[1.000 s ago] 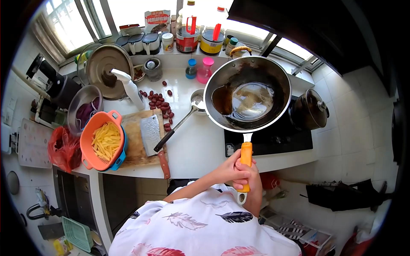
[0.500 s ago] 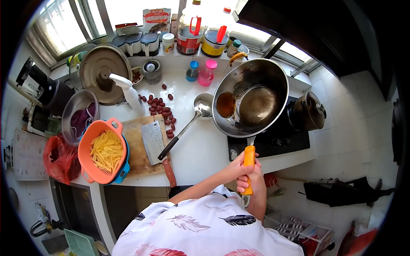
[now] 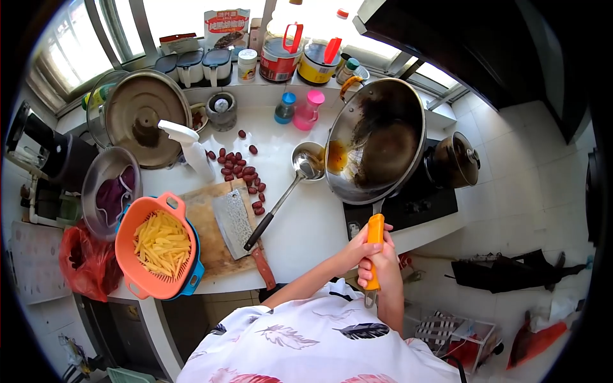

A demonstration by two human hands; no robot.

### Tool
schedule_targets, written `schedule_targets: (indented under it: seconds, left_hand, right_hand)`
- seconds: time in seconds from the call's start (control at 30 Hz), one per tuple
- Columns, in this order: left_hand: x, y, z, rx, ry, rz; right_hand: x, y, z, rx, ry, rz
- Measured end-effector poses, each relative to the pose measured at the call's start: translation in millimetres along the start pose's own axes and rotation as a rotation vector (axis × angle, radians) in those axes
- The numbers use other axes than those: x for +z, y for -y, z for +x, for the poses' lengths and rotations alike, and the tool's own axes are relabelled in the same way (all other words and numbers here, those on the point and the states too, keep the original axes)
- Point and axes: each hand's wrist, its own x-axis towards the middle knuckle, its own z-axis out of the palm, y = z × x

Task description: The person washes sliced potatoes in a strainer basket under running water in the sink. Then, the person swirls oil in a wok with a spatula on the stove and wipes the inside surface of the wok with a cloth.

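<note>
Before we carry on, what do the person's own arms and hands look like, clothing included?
The left hand and right hand are ungloved, with no watch or bracelet visible at the wrists. Both forearms are bare, with no cuff showing on them. The clothing is a loose white garment printed with feathers in dark, grey and pinkish-red tones.

I have my left hand (image 3: 353,251) and right hand (image 3: 387,266) together, touching, their fingers (image 3: 364,275) curled into a grip. From here I see the left forearm (image 3: 305,279) slanting toward the lower left, the right forearm (image 3: 391,303) more steeply upright.
</note>
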Motion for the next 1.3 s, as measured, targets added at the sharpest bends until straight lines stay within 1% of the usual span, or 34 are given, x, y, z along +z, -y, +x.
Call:
schedule_targets:
  seconds: [0.57,0.63,0.77,0.87,0.93,1.03,1.3]
  left_hand:
    - [-7,-6,-17,0.04,0.034,-0.108]
    - [-5,-9,-20,0.027,0.024,-0.124]
    - [-4,-10,-23,0.02,0.001,-0.116]
    - [-4,-8,-25,0.01,0.014,-0.162]
    - [-1,-10,-26,0.027,-0.023,-0.197]
    - [-5,-4,-25,0.007,0.018,-0.272]
    - [-5,-1,-24,0.022,0.071,-0.394]
  right_hand:
    - [30,-2,-11,-0.034,-0.071,-0.134]
    - [32,-3,-12,-0.054,-0.077,-0.195]
    - [40,1,-18,-0.028,-0.096,-0.195]
    - [43,1,-20,-0.017,-0.108,-0.189]
    - [44,2,-21,0.005,-0.129,-0.254]
    - [49,3,-26,0.032,-0.148,-0.23]
    - [55,3,-28,0.003,-0.196,-0.299]
